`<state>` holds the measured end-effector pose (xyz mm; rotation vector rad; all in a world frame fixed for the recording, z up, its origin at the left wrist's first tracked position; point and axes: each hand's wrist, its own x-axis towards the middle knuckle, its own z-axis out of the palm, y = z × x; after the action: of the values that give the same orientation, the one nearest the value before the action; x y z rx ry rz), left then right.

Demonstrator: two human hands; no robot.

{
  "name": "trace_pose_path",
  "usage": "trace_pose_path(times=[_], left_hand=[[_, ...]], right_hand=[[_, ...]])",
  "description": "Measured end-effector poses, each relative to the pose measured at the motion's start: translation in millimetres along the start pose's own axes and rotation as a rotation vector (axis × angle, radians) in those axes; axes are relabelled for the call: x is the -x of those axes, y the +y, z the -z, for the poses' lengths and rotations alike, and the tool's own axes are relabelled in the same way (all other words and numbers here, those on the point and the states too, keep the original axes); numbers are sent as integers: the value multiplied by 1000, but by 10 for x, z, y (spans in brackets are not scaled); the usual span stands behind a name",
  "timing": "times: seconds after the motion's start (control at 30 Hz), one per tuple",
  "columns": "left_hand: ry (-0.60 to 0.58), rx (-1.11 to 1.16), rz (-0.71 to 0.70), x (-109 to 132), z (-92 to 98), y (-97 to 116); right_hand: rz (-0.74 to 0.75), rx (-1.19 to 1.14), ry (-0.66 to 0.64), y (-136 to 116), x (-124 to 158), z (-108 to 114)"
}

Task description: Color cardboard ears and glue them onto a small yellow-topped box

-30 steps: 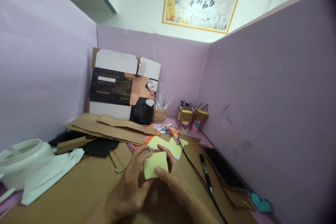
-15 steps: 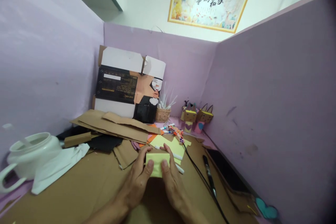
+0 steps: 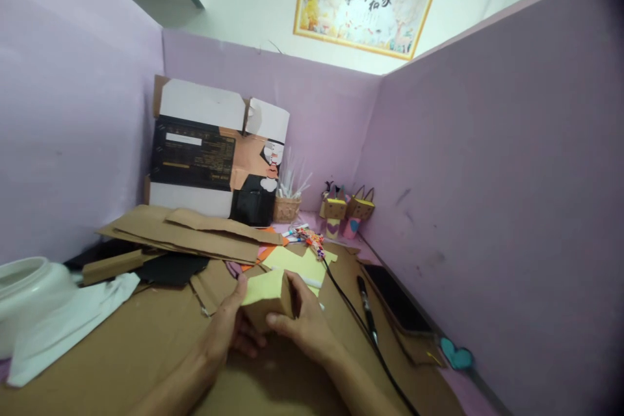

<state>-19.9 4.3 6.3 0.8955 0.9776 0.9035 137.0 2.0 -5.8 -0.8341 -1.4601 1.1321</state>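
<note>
Left hand [image 3: 225, 324] and right hand [image 3: 308, 330] grasp a box [image 3: 263, 307], lower centre of frame.
From afar, I judge too hard a squeeze could buckle it.

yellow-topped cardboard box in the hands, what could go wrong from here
Squeezed between the left hand and right hand, the yellow-topped cardboard box might crease or buckle. The right forearm lies close to the black cable, so a sideways sweep could snag it, and perhaps knock the pen beyond.
</note>
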Motion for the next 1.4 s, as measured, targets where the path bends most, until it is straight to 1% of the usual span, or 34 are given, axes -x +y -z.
trace_pose_path(times=[0.03, 0.13, 0.2, 0.27, 0.33, 0.4, 0.5, 0.57, 0.6, 0.73, 0.83, 0.9, 0.97, 1.03, 1.07, 1.13, 1.2, 1.27, 1.4], left_hand=[[13, -35, -44, -13, 23, -6], [43, -105, -242, -61, 76, -19], [33, -162, -336, -81, 86, -27], [7, -223, -394, -80, 81, -30], [-11, -290, -400, -62, 71, -22], [-13, -332, -379, -41, 65, -5], [4, -341, -344, -32, 67, 16], [-10, -325, -316, -47, 72, 14], [-27, -310, -302, -60, 75, 7], [-86, -265, -262, -117, 88, -35], [-89, -271, -260, -135, 106, -54], [-46, -310, -291, -127, 115, -54], [49, -384, -357, -100, 109, -41], [141, -468, -433, -60, 83, -15], [168, -503, -459, -38, 63, 1], [185, -554, -490, 1, 19, 34], [190, -590, -507, 26, -15, 59], [200, -620, -532, 34, -30, 69], [205, -686, -579, 35, -11, 59]], right_hand=[[-11, -60, 27, 1, -18, 1], [-96, -288, 65, 19, -54, 15], [-178, -383, 48, 30, -52, 11], [-225, -399, 5, 32, -35, -4], [-235, -377, -36, 28, -17, -18], [-223, -344, -49, 20, -6, -19], [-185, -250, 31, 6, -6, 3], [-157, -180, 74, -2, -10, 24], [-146, -157, 71, -3, -10, 33], [-156, -141, -12, 17, -7, 44], [-179, -133, -5, 31, -3, 28], [-190, -112, 14, 23, -1, 15], [-209, -92, 13, 2, 2, 2], [-231, -89, -18, -24, 7, -12], [-246, -93, -44, -36, 11, -20], [-280, -93, -90, -55, 19, -41], [-299, -70, -102, -65, 27, -68], [-298, -24, -78, -70, 35, -96], [-252, 92, -32, -75, 50, -134]])
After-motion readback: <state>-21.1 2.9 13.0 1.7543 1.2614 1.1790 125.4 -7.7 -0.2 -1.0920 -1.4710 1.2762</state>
